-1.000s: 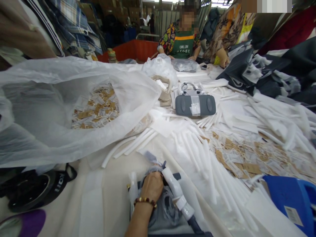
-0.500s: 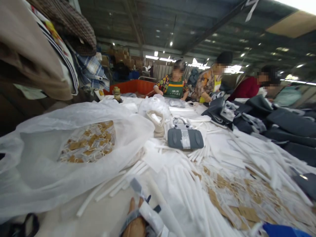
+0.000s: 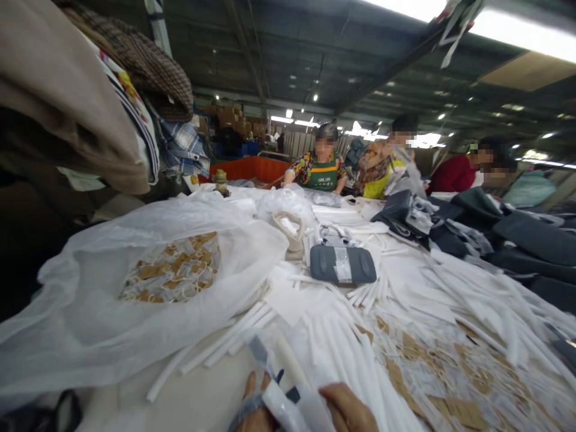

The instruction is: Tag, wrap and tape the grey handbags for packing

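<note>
At the lower edge we see our left fingers [image 3: 250, 385], two of them upright and slightly parted, with a pale blue-grey strap [image 3: 245, 407] lying across them; whether they grip it we cannot tell. Just right of them is a white tubular wrapping [image 3: 281, 408], with a small dark blue-grey end piece [image 3: 293, 394] beside its tip, and a translucent grey strip [image 3: 258, 351] rises beyond the fingertips. Our right fingers [image 3: 342, 397] are half curled on the other side of the wrapping, next to a whitish translucent sheet [image 3: 315, 408]; we cannot tell if they have hold of it. So the strapped piece sits at and between the two sets of fingers, most of it out of view below. As we judge it, the wrapping is at least partly in place, but how much remains unwrapped is hidden. Well ahead of the right fingers, a slate-grey rounded rectangular case [image 3: 321, 263] wears a clear plastic band [image 3: 342, 264] and looks further along. Slim white foam tubes [image 3: 328, 336] lie loose just beyond the fingers, brown card tags [image 3: 450, 384] spread to their right, and a large translucent plastic bag [image 3: 90, 336] of more tags is ahead and left on the cream-covered bench [image 3: 180, 402].
</note>
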### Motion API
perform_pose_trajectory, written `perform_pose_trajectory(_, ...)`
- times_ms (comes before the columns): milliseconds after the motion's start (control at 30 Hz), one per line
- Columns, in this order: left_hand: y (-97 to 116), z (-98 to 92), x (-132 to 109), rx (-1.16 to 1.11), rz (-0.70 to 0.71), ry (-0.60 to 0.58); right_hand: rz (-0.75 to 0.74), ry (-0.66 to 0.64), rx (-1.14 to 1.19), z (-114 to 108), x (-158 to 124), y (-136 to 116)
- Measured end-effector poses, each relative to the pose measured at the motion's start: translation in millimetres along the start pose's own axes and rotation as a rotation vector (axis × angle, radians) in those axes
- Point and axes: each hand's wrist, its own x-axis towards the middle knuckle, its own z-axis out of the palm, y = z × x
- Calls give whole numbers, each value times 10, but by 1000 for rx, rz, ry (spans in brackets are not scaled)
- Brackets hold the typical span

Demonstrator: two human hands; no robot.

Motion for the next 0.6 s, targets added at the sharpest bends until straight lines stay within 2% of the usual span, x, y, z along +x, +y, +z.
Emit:
perform_pose_trajectory(100,45,-41,-111,7,-58,-26,-23,-44,163,147,150,-202)
perform_pose_trajectory(200,65,-22,-129,-3,-104,-95,-34,-84,265,256,36,-321)
perform_pose_trajectory(300,63,40,-149,-22,-126,-139,31,-64,317,283,-176,-330)
perform_pose_trajectory(400,55,86,-172,-36,-139,-149,139,-6,335,286,-180,-274)
perform_pose_trajectory(467,55,91,-174,-42,-147,-151,207,-84,396,304,-23,-233)
perform_pose_trajectory(600,89,42,-164,-68,-161,-146,328,-424,638,378,396,-159)
